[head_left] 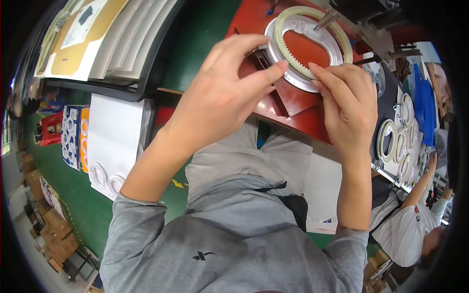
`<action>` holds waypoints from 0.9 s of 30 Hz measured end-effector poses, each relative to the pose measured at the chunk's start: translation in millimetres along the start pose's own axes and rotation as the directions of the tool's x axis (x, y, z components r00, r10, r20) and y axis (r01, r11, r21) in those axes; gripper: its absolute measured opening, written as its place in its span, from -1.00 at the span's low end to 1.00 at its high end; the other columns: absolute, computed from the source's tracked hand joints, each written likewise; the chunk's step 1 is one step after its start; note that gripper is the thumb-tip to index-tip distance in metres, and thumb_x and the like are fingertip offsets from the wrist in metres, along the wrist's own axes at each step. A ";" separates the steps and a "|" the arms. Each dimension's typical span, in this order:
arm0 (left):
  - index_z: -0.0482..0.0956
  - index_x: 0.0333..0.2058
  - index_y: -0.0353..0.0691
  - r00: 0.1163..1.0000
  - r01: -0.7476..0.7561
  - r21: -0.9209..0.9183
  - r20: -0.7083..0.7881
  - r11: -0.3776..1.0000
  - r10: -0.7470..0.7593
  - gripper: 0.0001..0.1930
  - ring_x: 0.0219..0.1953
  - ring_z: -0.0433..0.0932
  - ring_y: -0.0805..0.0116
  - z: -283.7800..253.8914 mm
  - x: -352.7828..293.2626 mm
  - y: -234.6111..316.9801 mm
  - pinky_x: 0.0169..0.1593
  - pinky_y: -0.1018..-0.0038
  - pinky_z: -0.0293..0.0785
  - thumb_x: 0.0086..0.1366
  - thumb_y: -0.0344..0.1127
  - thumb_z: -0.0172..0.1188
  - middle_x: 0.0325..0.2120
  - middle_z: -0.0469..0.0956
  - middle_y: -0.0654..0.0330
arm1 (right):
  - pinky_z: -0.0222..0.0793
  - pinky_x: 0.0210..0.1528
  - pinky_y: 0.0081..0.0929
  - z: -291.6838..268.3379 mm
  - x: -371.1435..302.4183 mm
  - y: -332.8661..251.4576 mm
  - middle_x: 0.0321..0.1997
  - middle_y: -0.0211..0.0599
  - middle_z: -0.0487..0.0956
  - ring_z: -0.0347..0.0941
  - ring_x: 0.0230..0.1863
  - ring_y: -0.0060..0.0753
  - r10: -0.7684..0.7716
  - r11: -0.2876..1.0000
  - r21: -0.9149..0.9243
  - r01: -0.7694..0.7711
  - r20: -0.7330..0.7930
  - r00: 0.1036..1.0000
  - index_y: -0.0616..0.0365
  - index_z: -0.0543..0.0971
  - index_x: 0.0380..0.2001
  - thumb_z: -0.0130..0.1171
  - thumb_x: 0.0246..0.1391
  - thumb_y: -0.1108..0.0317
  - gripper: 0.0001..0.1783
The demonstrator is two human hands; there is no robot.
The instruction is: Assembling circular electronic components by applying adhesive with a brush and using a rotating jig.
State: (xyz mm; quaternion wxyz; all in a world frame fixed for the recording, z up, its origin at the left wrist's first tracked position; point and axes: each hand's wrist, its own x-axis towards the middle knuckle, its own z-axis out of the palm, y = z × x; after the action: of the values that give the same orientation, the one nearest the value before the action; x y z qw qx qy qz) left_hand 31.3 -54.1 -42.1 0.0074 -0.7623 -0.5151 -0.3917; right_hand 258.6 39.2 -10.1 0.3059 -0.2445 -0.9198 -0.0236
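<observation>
A cream ring with inner teeth (346,45) lies over a white ring-shaped part (299,82) with a wide oval opening, slightly offset from it. My left hand (227,90) is closed on the left side of the white ring, fingers at its outer edge and thumb at the near rim. My right hand (349,100) pinches the near edge of the toothed ring between thumb and fingertips. Both parts sit at the red work surface (249,24), under the metal tip of a fixture (328,18).
On the right, several similar rings (387,141) lie on a side table, with a co-worker (403,229) beyond. At left stands a dark bin (115,90) of cardboard and grey sheets. White sheets (115,132) with rings are below it. Cartons (56,232) stand on the floor.
</observation>
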 end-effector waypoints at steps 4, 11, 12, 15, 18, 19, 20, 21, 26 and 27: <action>0.69 0.08 -0.14 0.998 0.050 -0.046 -0.034 0.998 -0.051 -0.54 0.11 0.58 0.03 4.9 -10.0 -0.2 0.20 0.24 0.49 0.16 -0.51 0.37 0.14 0.56 0.01 | 0.34 -0.21 -0.34 3.8 -1.7 -10.4 -0.27 -0.43 0.62 0.54 -0.17 -0.30 0.013 1.000 0.003 -0.013 -0.038 0.999 0.04 0.75 -0.17 0.41 -0.04 0.47 -0.71; 0.68 0.02 -0.26 0.990 0.089 -0.083 -0.099 0.993 -0.097 -0.62 0.11 0.61 0.04 4.5 -4.0 -0.3 0.19 0.30 0.50 0.19 -0.56 0.34 0.07 0.65 0.03 | 0.45 -0.13 -0.38 3.8 0.8 -23.1 -0.28 -0.27 0.65 0.55 -0.20 -0.22 0.119 0.993 0.026 -0.119 -0.005 0.993 0.12 0.76 -0.15 0.40 -0.01 0.54 -0.71; 0.69 -0.03 -0.28 0.987 0.074 -0.057 -0.139 0.996 -0.081 -0.69 0.04 0.65 0.13 5.9 -2.1 -2.6 0.11 0.38 0.54 0.22 -0.55 0.33 -0.02 0.68 0.04 | 0.45 -0.13 -0.38 2.6 0.9 -25.1 -0.28 -0.27 0.65 0.55 -0.20 -0.22 0.125 0.992 0.028 -0.125 -0.001 0.992 0.12 0.76 -0.15 0.40 -0.01 0.54 -0.71; 0.70 -0.08 -0.30 0.968 0.131 -0.143 -0.197 0.981 -0.158 -0.76 -0.08 0.69 0.23 9.9 3.4 -7.4 -0.01 0.46 0.58 0.27 -0.52 0.34 -0.11 0.71 0.06 | 0.45 -0.13 -0.38 3.3 2.3 -25.8 -0.28 -0.27 0.64 0.55 -0.21 -0.22 0.138 0.990 0.025 -0.138 0.010 0.990 0.12 0.77 -0.15 0.39 0.00 0.54 -0.71; 0.71 -0.12 -0.30 0.951 0.199 -0.094 -0.223 0.976 -0.215 -0.81 -0.24 0.71 0.34 13.3 17.4 -3.0 -0.14 0.50 0.61 0.28 -0.49 0.33 -0.18 0.72 0.09 | 0.34 -0.23 -0.31 7.6 1.2 -24.2 -0.31 -0.41 0.60 0.51 -0.24 -0.27 0.117 0.992 0.044 -0.116 -0.028 0.993 0.09 0.75 -0.21 0.39 -0.02 0.48 -0.76; 0.71 -0.12 -0.29 0.938 0.252 -0.078 -0.224 0.965 -0.263 -0.80 -0.27 0.71 0.33 15.2 22.0 -0.8 -0.17 0.50 0.61 0.27 -0.50 0.33 -0.17 0.73 0.10 | 0.34 -0.23 -0.31 6.5 1.5 -24.4 -0.31 -0.41 0.60 0.51 -0.24 -0.27 0.122 0.991 0.051 -0.121 -0.022 0.992 0.10 0.75 -0.21 0.39 -0.02 0.48 -0.76; 0.71 -0.12 -0.29 0.938 0.247 -0.075 -0.233 0.966 -0.258 -0.80 -0.27 0.71 0.33 19.0 27.5 0.7 -0.17 0.50 0.61 0.27 -0.50 0.33 -0.17 0.73 0.10 | 0.34 -0.23 -0.32 6.0 1.8 -24.5 -0.31 -0.41 0.60 0.50 -0.24 -0.27 0.127 0.990 0.059 -0.126 -0.016 0.992 0.10 0.75 -0.21 0.39 -0.02 0.49 -0.75; 0.69 -0.21 -0.28 0.911 0.223 -0.083 -0.336 0.971 -0.238 -0.84 -0.29 0.64 0.24 23.6 33.5 1.3 -0.19 0.39 0.55 0.22 -0.43 0.37 -0.31 0.66 0.11 | 0.33 -0.24 -0.32 7.0 1.7 -24.9 -0.32 -0.41 0.59 0.50 -0.25 -0.28 0.123 0.991 0.059 -0.121 -0.031 0.992 0.10 0.75 -0.22 0.38 -0.04 0.50 -0.76; 0.73 -0.22 -0.26 0.887 0.188 -0.142 -0.401 0.972 -0.230 -0.82 -0.17 0.63 0.12 37.4 43.9 -3.3 -0.07 0.32 0.55 0.19 -0.41 0.33 -0.23 0.71 0.08 | 0.29 -0.25 -0.36 5.4 1.0 -27.2 -0.35 -0.44 0.56 0.49 -0.25 -0.32 0.127 0.992 0.020 -0.127 -0.026 0.992 0.09 0.75 -0.24 0.35 -0.06 0.50 -0.75; 0.74 -0.17 -0.24 0.876 0.282 -0.260 -0.323 0.924 -0.358 -0.79 -0.12 0.66 0.12 37.0 41.0 0.2 -0.01 0.32 0.58 0.20 -0.44 0.28 -0.13 0.72 0.04 | 0.29 -0.24 -0.36 5.5 1.2 -26.8 -0.34 -0.44 0.56 0.49 -0.24 -0.32 0.115 0.993 0.013 -0.114 -0.019 0.993 0.09 0.75 -0.23 0.34 -0.07 0.50 -0.74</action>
State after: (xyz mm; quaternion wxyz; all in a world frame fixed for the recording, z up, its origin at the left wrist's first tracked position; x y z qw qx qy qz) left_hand 60.0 -6.9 -42.8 -0.0408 -0.5768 -0.5810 -0.5729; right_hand 242.3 17.2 -11.0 0.3173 -0.2947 -0.9014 -0.0028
